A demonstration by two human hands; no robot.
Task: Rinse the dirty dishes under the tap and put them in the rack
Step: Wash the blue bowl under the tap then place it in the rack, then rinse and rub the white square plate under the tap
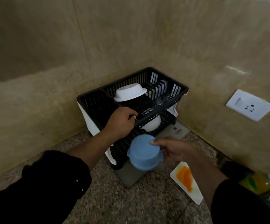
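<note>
Slip risk, I judge: right hand (pixel 171 151) only fingertip-pinches blue bowl (pixel 144 153) at rack's (pixel 185 88) lower front edge; left hand (pixel 123 122) grips top rim.

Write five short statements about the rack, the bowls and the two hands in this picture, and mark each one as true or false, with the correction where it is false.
1. The left hand grips the front rim of the upper tier of the rack. True.
2. The right hand holds a white cup. False: it holds a blue bowl, in front of the lower tier.
3. A white bowl lies upside down in the upper tier. True.
4. The lower tier holds nothing. False: a second white bowl sits in it.
5. The plate on the counter is clean. False: it has an orange smear on it.
</note>
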